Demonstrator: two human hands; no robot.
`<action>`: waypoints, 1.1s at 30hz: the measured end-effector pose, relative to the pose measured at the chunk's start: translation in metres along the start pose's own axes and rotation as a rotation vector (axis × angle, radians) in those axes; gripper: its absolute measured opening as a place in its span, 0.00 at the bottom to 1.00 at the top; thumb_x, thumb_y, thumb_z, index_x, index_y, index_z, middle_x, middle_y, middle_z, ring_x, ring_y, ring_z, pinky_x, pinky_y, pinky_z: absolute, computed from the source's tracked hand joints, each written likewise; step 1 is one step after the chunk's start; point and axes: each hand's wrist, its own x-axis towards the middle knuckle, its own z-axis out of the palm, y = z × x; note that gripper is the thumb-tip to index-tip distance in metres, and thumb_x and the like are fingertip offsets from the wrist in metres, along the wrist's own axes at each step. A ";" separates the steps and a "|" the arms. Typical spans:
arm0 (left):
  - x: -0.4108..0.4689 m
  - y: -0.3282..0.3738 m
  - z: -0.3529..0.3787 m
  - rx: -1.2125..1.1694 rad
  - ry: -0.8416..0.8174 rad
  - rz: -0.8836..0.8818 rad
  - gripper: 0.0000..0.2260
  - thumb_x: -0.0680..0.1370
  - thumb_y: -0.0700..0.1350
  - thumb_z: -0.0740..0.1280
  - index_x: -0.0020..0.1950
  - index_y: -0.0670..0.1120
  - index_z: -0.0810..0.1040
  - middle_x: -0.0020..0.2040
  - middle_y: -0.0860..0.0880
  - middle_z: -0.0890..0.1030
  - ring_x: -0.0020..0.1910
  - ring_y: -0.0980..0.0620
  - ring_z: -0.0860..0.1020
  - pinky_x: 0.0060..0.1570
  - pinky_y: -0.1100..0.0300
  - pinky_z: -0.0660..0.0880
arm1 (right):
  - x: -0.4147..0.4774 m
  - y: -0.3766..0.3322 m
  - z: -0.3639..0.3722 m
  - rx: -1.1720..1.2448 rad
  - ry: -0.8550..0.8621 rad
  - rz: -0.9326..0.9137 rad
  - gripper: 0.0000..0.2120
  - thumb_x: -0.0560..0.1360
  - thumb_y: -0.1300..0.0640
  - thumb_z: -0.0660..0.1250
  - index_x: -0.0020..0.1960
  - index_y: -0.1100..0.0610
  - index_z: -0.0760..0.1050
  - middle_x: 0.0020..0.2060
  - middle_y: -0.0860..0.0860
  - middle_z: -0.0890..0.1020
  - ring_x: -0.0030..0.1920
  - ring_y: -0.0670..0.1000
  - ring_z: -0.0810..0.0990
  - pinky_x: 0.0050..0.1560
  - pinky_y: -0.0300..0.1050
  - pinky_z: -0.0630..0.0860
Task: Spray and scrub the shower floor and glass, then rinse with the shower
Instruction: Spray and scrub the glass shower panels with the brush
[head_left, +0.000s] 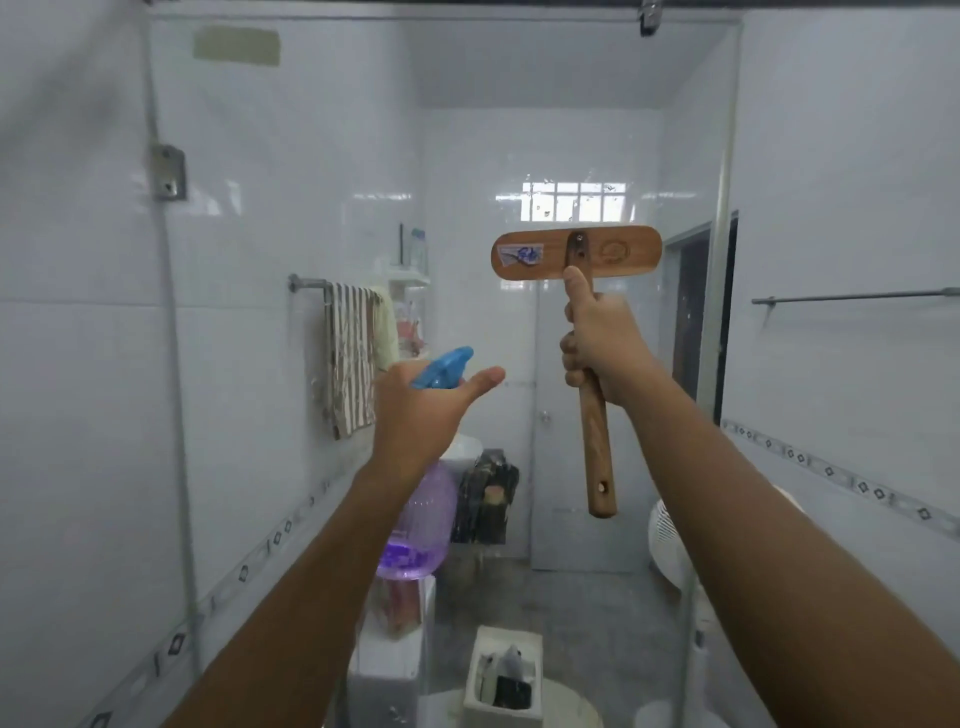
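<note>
My left hand (421, 410) grips a clear purple spray bottle (418, 525) with a blue trigger head (442, 368), held up toward the shower glass (291, 156) in front of me. My right hand (602, 343) is closed around the wooden handle of a scrub brush (576, 253). The brush's flat wooden back faces me and its head is raised against the glass at about chest height, right of the bottle. Drops of water show on the glass near the brush. The shower floor is out of view.
Through the glass I see a striped towel on a rail (350, 358), a corner shelf (413, 280), a white door (587, 415), a fan (670, 540) and a small bin (501, 675). A metal hinge (169, 171) holds the glass at left. A towel bar (852, 297) is on the right wall.
</note>
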 end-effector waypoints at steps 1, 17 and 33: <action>0.002 -0.001 0.001 0.027 -0.007 0.007 0.22 0.69 0.57 0.79 0.38 0.38 0.80 0.32 0.40 0.80 0.28 0.48 0.76 0.36 0.46 0.80 | 0.000 0.002 0.000 -0.015 -0.001 -0.004 0.22 0.80 0.36 0.56 0.46 0.55 0.69 0.28 0.51 0.67 0.23 0.47 0.66 0.23 0.39 0.68; 0.023 0.014 -0.012 0.086 -0.006 0.039 0.20 0.68 0.60 0.78 0.37 0.45 0.78 0.35 0.43 0.81 0.34 0.44 0.82 0.40 0.53 0.82 | 0.006 -0.015 0.017 -0.050 -0.021 -0.004 0.22 0.80 0.36 0.55 0.46 0.55 0.69 0.27 0.52 0.67 0.22 0.48 0.66 0.23 0.39 0.69; -0.004 -0.011 -0.029 0.096 0.046 0.143 0.22 0.69 0.59 0.76 0.36 0.40 0.79 0.30 0.45 0.79 0.27 0.51 0.75 0.30 0.64 0.73 | -0.063 0.096 0.036 -0.252 -0.052 -0.065 0.23 0.81 0.39 0.56 0.40 0.56 0.72 0.27 0.49 0.70 0.27 0.47 0.69 0.27 0.41 0.69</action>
